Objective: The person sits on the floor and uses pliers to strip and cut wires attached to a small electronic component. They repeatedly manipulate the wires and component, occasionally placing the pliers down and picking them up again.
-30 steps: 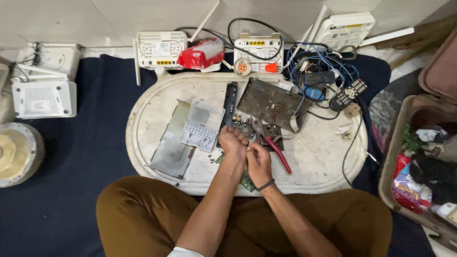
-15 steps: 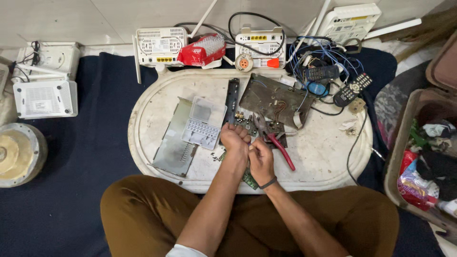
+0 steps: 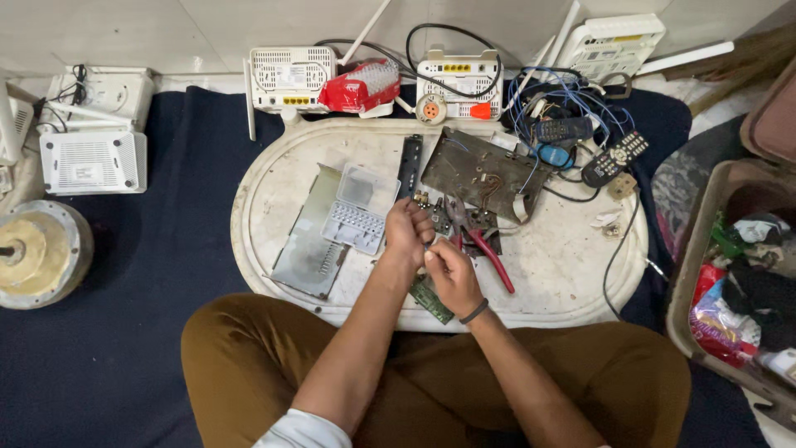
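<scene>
Far right of the hands, a brown bin [image 3: 681, 274] holds colourful packets. The white oval surface [image 3: 564, 274] carries a green circuit board [image 3: 431, 297] under both hands, as before. Left hand [image 3: 408, 232] and right hand [image 3: 448, 270] pinch something too small to identify; red-handled pliers [image 3: 485, 249] lie just beside them.

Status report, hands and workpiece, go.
Left hand and right hand both gripping green circuit board over white tray. Red-handled pliers lying beside right hand. Nothing blocking.
</scene>
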